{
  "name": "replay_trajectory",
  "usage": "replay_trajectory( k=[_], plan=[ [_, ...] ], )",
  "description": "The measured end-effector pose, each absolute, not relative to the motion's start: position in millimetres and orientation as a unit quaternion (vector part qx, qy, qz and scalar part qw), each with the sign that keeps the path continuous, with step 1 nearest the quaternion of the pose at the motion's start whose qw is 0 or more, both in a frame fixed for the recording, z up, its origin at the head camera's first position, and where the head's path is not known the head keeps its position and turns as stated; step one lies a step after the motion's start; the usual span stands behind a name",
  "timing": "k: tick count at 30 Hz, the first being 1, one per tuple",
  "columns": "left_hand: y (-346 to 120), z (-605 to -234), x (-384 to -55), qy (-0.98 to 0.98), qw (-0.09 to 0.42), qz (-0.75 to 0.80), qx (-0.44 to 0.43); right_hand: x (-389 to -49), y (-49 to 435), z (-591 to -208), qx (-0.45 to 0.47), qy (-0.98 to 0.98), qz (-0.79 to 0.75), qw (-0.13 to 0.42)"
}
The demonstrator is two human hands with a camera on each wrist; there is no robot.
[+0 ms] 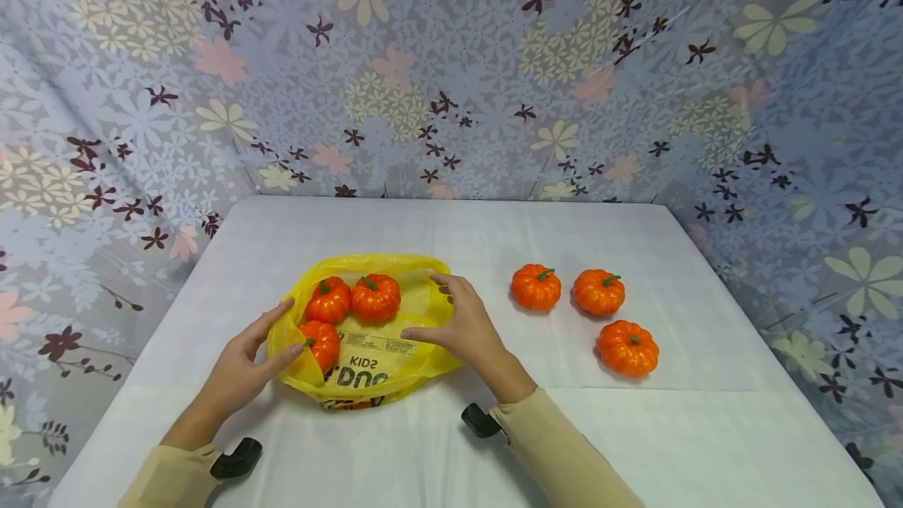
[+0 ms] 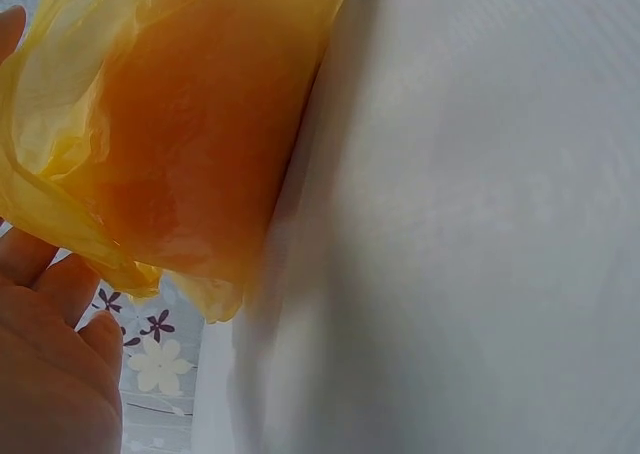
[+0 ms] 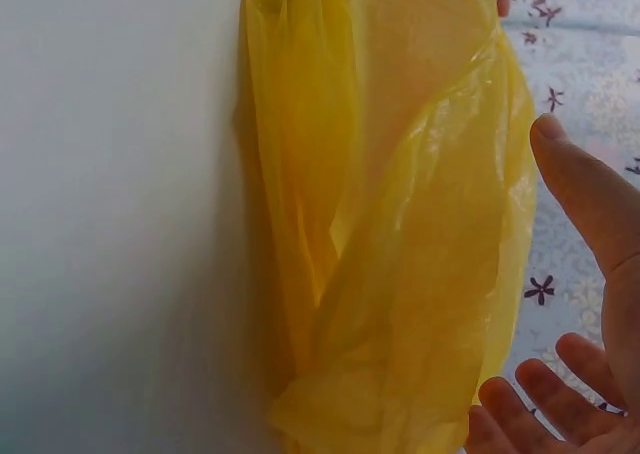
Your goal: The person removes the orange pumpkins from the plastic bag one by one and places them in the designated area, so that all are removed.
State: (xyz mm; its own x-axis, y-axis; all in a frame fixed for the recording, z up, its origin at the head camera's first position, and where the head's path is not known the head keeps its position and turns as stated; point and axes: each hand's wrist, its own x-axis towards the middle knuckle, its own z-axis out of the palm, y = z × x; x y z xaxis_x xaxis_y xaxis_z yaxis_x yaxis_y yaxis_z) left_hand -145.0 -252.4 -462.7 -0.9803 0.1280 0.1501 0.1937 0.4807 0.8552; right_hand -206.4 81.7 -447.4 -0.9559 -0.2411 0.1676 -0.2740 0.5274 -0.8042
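Head view: left hand (image 1: 247,355) and right hand (image 1: 469,324) frame, fingers relaxed, neither clenched, the yellow thin-plastic bag (image 1: 370,343) toward the bench's (image 1: 395,465) left edge; ungripped, its flimsy rim could slump, letting glossy orange ribbed pumpkins (image 1: 376,299) inside roll out.

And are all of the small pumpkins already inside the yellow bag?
No, three orange pumpkins lie on the white table, to the right of the yellow bag.

I see soft, even light. The pumpkins (image 1: 598,295) at middle right shine; the bag (image 2: 205,124) looks blurry at upper left.
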Motion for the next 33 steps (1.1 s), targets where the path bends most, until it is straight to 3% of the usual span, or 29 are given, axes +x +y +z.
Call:
replay_trajectory(
  k=[33],
  plan=[
    [-244.9, -459.7, -148.2, -0.852, 0.030, -0.513, -0.103, -228.4, 50.2, -465.6, 0.164, -0.894, 0.416, -0.027]
  ],
)
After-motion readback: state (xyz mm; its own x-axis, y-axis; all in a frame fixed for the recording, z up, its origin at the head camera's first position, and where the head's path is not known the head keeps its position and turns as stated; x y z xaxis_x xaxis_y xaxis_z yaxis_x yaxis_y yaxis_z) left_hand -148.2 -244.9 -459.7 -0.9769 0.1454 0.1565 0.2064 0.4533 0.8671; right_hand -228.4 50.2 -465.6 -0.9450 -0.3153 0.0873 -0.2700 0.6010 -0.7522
